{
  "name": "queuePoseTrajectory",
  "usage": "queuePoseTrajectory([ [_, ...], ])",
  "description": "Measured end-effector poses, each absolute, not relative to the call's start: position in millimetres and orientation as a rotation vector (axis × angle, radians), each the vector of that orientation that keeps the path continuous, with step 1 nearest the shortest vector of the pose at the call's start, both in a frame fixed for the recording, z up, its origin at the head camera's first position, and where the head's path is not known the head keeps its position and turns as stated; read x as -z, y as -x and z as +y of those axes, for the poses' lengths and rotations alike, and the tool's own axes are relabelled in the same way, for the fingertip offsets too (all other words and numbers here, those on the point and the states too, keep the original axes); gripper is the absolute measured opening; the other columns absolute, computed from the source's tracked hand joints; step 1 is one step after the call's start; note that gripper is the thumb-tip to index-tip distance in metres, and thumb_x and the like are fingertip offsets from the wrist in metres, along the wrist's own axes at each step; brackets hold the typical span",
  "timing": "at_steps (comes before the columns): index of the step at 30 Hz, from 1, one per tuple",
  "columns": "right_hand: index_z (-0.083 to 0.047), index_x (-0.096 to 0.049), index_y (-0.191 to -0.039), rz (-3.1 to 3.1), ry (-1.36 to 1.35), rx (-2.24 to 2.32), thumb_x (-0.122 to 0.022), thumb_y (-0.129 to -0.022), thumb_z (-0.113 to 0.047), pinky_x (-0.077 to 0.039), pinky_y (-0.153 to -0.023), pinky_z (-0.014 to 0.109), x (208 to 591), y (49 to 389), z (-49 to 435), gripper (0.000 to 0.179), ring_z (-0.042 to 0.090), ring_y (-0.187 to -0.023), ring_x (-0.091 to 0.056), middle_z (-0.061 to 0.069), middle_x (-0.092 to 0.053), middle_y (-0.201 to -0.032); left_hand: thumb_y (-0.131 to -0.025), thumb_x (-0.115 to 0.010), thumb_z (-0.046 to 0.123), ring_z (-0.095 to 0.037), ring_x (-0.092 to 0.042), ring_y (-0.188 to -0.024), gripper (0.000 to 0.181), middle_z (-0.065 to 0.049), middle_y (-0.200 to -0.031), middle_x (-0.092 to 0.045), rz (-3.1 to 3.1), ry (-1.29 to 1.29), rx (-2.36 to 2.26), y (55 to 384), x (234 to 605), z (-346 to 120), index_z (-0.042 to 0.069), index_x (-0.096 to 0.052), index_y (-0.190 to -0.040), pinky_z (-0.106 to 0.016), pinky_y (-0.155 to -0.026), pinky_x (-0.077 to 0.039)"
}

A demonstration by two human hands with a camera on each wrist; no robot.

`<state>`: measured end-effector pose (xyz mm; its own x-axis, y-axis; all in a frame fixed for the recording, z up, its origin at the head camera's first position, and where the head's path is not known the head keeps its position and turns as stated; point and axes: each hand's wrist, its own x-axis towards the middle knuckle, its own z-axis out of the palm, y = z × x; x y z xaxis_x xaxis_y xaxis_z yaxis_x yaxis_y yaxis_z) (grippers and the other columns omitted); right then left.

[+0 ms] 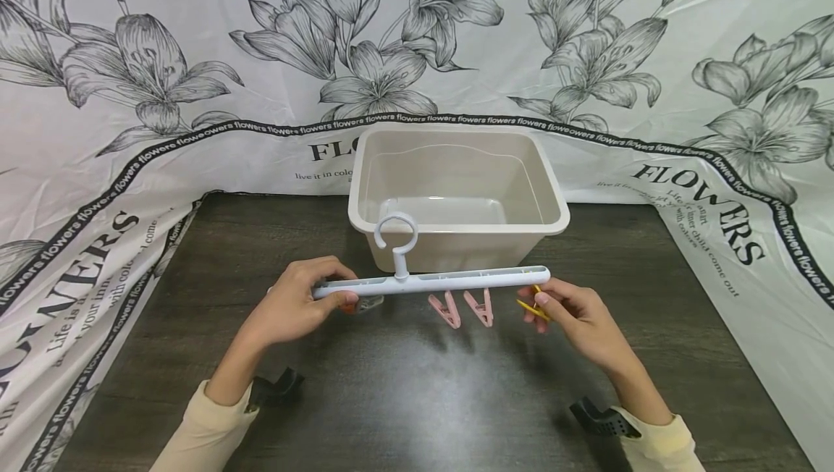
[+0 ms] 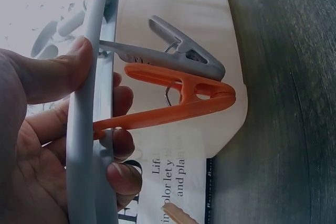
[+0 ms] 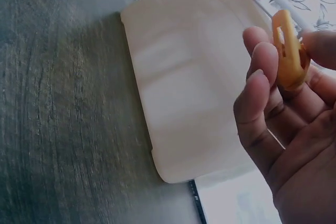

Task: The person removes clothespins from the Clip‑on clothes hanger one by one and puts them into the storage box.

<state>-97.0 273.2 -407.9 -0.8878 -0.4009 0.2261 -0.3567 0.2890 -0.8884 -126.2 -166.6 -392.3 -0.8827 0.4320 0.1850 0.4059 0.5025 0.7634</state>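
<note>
My left hand (image 1: 296,302) grips the left end of a pale blue-grey clothes hanger (image 1: 449,282), held above the table with its hook pointing up. Just below the thumb, an orange clothespin (image 2: 178,111) and a grey clothespin (image 2: 152,56) hang from the bar, mostly covered in the head view. Farther right, two pink clothespins, one left (image 1: 446,310) and one right (image 1: 481,308), hang from it side by side. Near the bar's right end, my right hand (image 1: 583,316) pinches a yellow clothespin (image 3: 295,72) between thumb and fingers. Whether that clothespin touches the bar I cannot tell.
A beige plastic basin (image 1: 456,247) stands behind the hanger on the dark wood table (image 1: 417,399). Flower-printed white cloth (image 1: 274,161) covers the back and both sides. A black band (image 1: 279,385) is on each wrist.
</note>
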Motion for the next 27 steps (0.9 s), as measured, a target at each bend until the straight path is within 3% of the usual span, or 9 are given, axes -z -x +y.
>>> queuePoseTrajectory([
  [3,-0.004,-0.068,-0.115,2.482,0.736,1.707,-0.052,-0.104,0.004,-0.054,-0.059,0.031,408.7,98.2,274.9,0.021,0.017,-0.071,-0.07,-0.004,-0.075,-0.102,-0.089,-0.08,0.014,-0.006,-0.069,-0.075,0.016,0.011,-0.087,-0.072,2.692,-0.747,-1.361,126.6,392.6,-167.3,0.021,-0.073,-0.101,-0.027,-0.067,-0.051],
  [10,-0.008,-0.069,-0.112,2.616,0.699,1.685,-0.056,-0.102,0.004,-0.051,-0.054,0.032,409.0,99.2,272.9,0.02,0.014,-0.06,-0.061,-0.006,-0.07,-0.084,-0.089,-0.08,0.014,-0.008,-0.07,-0.076,0.015,0.008,-0.089,-0.073,2.639,-0.726,-1.397,127.0,393.1,-168.5,0.021,-0.073,-0.1,-0.027,-0.064,-0.052],
  [19,-0.011,-0.073,-0.107,2.871,0.707,1.653,-0.066,-0.094,0.007,-0.045,-0.049,0.022,410.9,99.4,264.7,0.023,0.004,-0.059,-0.06,-0.009,-0.071,-0.076,-0.092,-0.078,0.015,-0.02,-0.075,-0.076,0.012,0.004,-0.086,-0.075,2.54,-0.738,-1.466,126.9,394.2,-168.9,0.019,-0.073,-0.101,-0.029,-0.066,-0.057],
  [27,-0.002,-0.078,-0.113,3.132,0.799,1.623,-0.077,-0.081,0.014,-0.052,-0.063,0.012,413.1,101.4,263.8,0.036,0.005,-0.059,-0.064,0.005,-0.073,-0.071,-0.091,-0.078,0.012,-0.022,-0.076,-0.076,0.013,0.002,-0.087,-0.075,2.498,-0.747,-1.496,127.2,394.6,-167.8,0.017,-0.072,-0.102,-0.03,-0.068,-0.059],
])
